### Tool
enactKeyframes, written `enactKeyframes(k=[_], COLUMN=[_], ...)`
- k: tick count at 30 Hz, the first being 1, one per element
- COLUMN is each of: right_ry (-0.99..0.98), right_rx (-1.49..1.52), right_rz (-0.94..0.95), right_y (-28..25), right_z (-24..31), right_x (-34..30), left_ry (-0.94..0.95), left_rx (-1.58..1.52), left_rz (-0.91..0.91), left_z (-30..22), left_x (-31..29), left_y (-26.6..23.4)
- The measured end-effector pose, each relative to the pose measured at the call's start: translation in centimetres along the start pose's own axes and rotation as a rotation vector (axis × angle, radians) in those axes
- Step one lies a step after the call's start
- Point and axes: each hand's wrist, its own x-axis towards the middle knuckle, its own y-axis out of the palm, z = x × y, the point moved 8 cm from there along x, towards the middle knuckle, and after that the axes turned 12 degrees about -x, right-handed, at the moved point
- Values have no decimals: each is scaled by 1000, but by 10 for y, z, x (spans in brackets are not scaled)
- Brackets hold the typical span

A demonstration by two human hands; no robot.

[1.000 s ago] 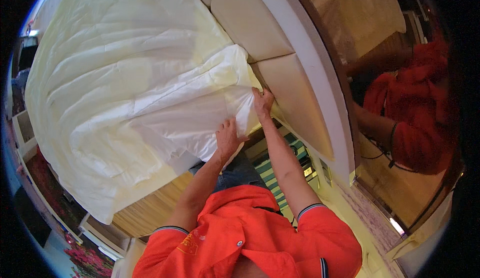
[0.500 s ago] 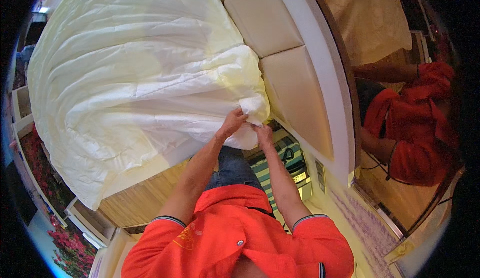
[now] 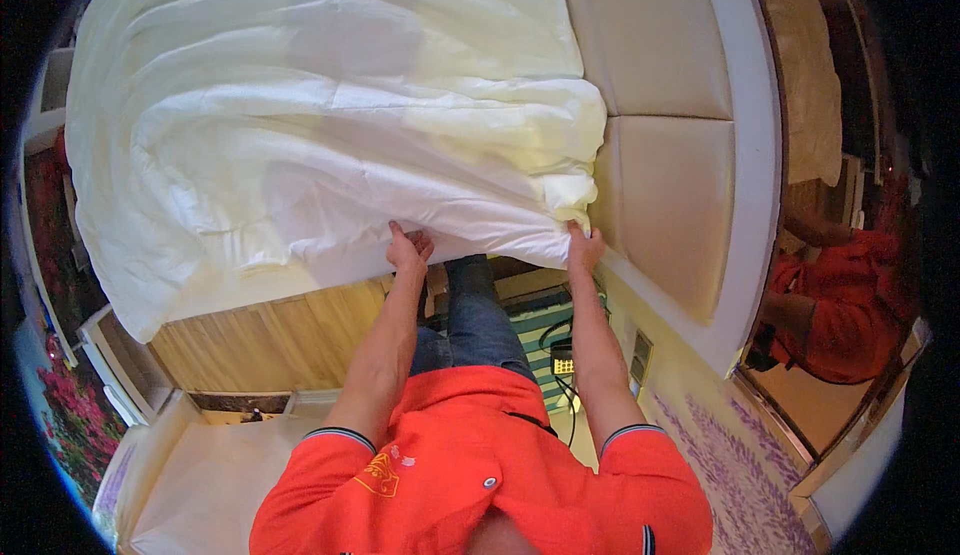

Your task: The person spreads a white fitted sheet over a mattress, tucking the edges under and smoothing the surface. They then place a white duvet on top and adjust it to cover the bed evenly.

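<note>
A white duvet (image 3: pixel 330 135) with long folds lies over the bed, its near edge hanging by the wooden bed side (image 3: pixel 270 330). At the corner close to the padded headboard, my right hand (image 3: pixel 584 248) pinches the duvet. My left hand (image 3: pixel 408 247) is at the same edge further left, its fingers curled on the fabric. Between the two hands the edge is drawn fairly straight. Just past my right hand the fabric bunches up.
The beige padded headboard (image 3: pixel 670 205) stands on the right, with a mirror (image 3: pixel 835 275) beyond it. Below my right forearm are a telephone (image 3: pixel 563 357) with a dark cord and a green-striped surface (image 3: pixel 535 330). A pale cabinet top (image 3: pixel 205 475) is at lower left.
My hands have moved apart: the left slid leftward along the duvet's edge, the right moved toward the headboard. The edge between them is now stretched out. My view has shifted too.
</note>
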Motion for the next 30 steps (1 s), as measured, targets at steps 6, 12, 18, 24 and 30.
enactKeyframes(k=[6, 12, 18, 24, 30], right_ry=[-80, 76, 1, -55, -1], right_rx=[62, 833, 977, 815, 836], right_rz=[17, 286, 524, 421, 286], right_y=[-11, 29, 41, 39, 45], right_z=[22, 16, 41, 60, 46], right_x=[-3, -4, -25, -50, -37], left_ry=[70, 10, -44, -163, -169], left_rx=[28, 63, 76, 48, 17], left_rz=[27, 171, 260, 268, 343], left_z=[-15, 18, 35, 69, 93], left_x=[33, 32, 21, 29, 22], left_y=[-2, 3, 22, 50, 55])
